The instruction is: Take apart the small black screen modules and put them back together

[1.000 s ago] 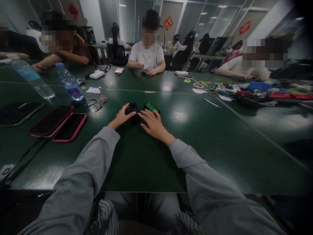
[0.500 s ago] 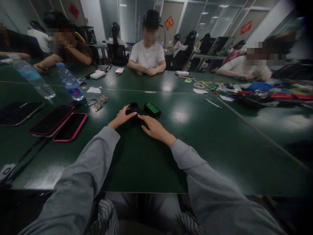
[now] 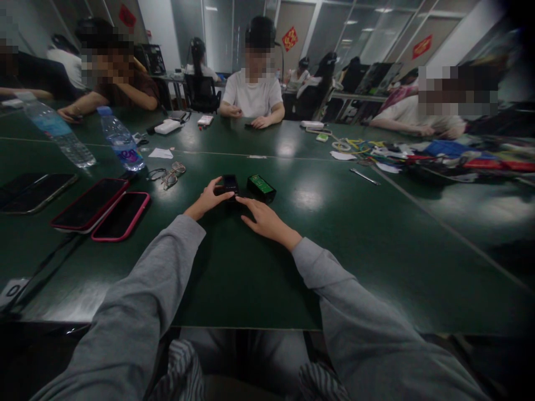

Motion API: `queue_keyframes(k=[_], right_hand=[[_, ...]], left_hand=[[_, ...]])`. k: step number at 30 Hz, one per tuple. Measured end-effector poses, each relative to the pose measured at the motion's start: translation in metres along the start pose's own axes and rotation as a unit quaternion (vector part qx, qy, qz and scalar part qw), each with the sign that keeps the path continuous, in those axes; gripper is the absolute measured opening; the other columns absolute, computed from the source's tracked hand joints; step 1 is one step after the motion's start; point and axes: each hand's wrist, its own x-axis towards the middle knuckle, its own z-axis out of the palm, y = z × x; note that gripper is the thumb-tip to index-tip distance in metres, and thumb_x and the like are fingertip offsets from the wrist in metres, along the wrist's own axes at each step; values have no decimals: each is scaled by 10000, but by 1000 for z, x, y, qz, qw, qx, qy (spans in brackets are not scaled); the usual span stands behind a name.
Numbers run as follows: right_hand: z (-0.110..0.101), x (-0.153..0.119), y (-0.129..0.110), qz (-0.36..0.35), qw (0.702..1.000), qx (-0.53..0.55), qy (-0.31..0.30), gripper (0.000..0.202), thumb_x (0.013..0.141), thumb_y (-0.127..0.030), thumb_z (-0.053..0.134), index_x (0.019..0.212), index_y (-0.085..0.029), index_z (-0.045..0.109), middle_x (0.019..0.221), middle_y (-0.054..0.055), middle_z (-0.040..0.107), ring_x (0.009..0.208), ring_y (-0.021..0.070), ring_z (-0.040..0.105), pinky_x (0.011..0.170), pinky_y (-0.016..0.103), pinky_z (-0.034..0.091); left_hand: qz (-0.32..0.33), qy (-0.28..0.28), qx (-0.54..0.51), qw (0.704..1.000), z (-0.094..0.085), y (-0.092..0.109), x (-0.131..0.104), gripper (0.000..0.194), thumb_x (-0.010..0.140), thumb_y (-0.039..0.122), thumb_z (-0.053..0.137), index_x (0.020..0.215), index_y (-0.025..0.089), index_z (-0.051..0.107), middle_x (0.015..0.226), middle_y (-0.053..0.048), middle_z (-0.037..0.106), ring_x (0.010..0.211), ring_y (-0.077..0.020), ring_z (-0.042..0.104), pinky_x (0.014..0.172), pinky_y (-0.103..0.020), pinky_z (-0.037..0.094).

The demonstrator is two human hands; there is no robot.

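Note:
A small black box-shaped device [image 3: 229, 185] with a dark top rests on the green table [image 3: 259, 267]. My left hand [image 3: 208, 201] holds it from the left, thumb along its near side and fingers at its far left. My right hand [image 3: 267, 221] touches the device's near right corner with a fingertip; its fingers are stretched out, palm down, and it grips nothing. Just right of the device, a second black box [image 3: 261, 188] with a green circuit board on top lies on the table, untouched.
Glasses [image 3: 172, 176], a bottle [image 3: 122, 139] and phones [image 3: 121, 217] are at the left. A thin metal tool [image 3: 364, 177] lies at the right, before a heap of cables [image 3: 443, 159]. People sit around the table's far side.
My hands and both boxes stay nearly where they were. Across the table, one person's hands have moved apart, with a dark object now under one of them.

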Motion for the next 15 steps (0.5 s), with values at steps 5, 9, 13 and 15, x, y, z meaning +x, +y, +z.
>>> queue_keyframes(k=[5, 9, 13, 15], right_hand=[[1, 0, 1, 4, 1000, 8, -5, 592, 959, -335, 515, 1517, -256, 332, 1466, 102, 500, 1344, 251, 497, 1110, 521, 430], [1, 0, 1, 2, 1000, 10, -9, 586, 966, -341, 503, 1518, -248, 331, 1460, 102, 504, 1337, 243, 500, 1105, 510, 436], [1, 0, 1, -1, 1000, 19, -7, 587, 964, -329, 505, 1519, -269, 325, 1461, 90, 502, 1341, 236, 496, 1105, 514, 435], [2, 1, 2, -3, 1000, 21, -5, 587, 965, -330, 503, 1521, -270, 323, 1461, 90, 503, 1339, 237, 497, 1105, 515, 436]], left_hand=[[22, 10, -60, 998, 0, 7, -3, 982, 648, 443, 839, 1477, 203, 370, 1438, -178, 505, 1343, -316, 478, 1112, -503, 388], [33, 4, -72, 997, -2, 10, -4, 1000, 643, 427, 840, 1496, 278, 340, 1485, -147, 452, 1331, -324, 487, 1103, -537, 394], [34, 4, -107, 994, -2, 15, -6, 963, 661, 431, 822, 1486, 262, 354, 1472, -145, 462, 1339, -326, 480, 1079, -532, 433], [45, 10, -105, 993, -2, 17, -6, 907, 687, 432, 800, 1470, 253, 378, 1467, -140, 474, 1381, -320, 431, 1086, -523, 433]])
